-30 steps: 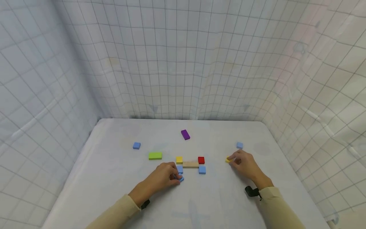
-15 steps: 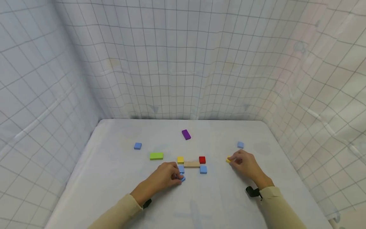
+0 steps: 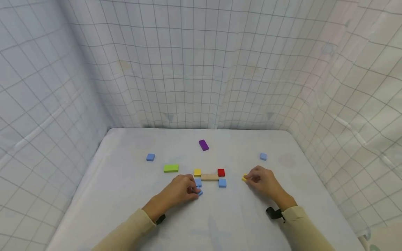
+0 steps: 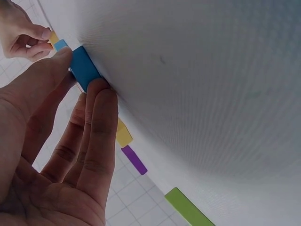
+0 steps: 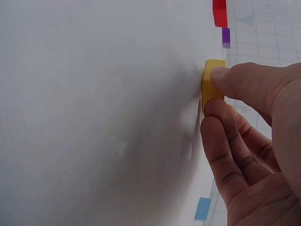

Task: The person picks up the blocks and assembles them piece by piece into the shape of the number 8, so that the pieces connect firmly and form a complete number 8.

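Note:
My left hand pinches a blue block between thumb and fingers, just in front of a small arrangement of blocks. That arrangement has a wooden strip in the middle. A yellow block and a red block sit at its back corners, and two lighter blue blocks, one of them a blue block at the right, lie at its front corners. To the right, my right hand pinches a yellow block by its ends, close over the table; the fingers partly hide it in the head view.
A lime green block lies left of the arrangement, and a purple block behind it. Single blue blocks rest farther out, one blue block at the left, another blue block at the right. Grid-patterned cloth encloses the white table.
My right hand has shifted a little left with the yellow block, toward the arrangement. My left hand stays at its place with the blue block, and the head view has tilted slightly.

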